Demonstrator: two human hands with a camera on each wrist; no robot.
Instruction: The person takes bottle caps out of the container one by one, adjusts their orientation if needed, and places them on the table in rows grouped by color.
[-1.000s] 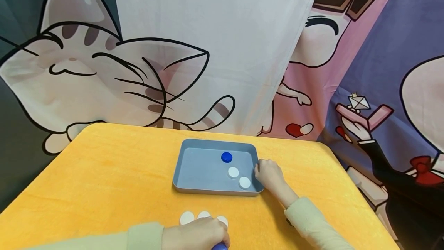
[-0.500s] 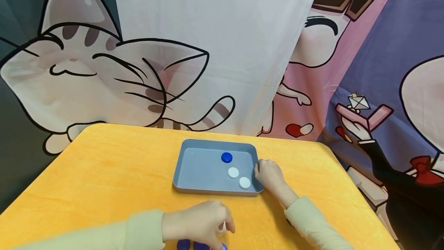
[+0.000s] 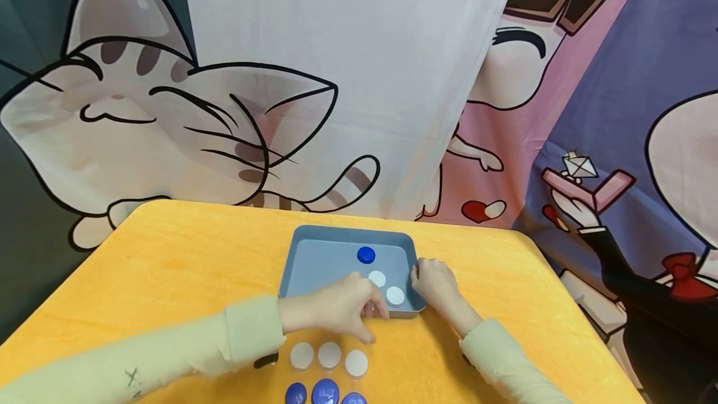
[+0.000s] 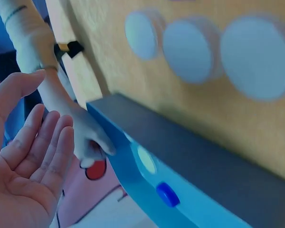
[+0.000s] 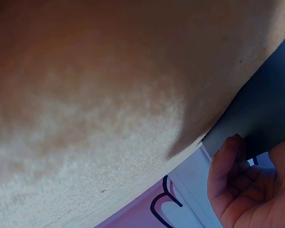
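Observation:
My left hand (image 3: 344, 305) hangs over the near edge of the blue-grey tray (image 3: 322, 262). In the left wrist view its fingers are loosely bent, thumb apart, and the palm holds nothing. At the tray's right side my right hand (image 3: 436, 282) grips the rim, fingers curled. Inside the tray lie a blue bottle cap (image 3: 366, 255) and two white bottle caps (image 3: 395, 295), toward its right half. Three white caps (image 3: 329, 355) form a row on the table in front of the tray. Nearer still is a row of three blue caps (image 3: 325, 391), partly cut off by the frame.
A yellow cloth (image 3: 185, 267) covers the table. Behind its far edge hangs a printed curtain (image 3: 359, 80) with a cartoon cat and figures.
My left hand has moved from the rows of caps forward to the tray's near edge, uncovering the white and blue caps. The right hand and tray stay in place.

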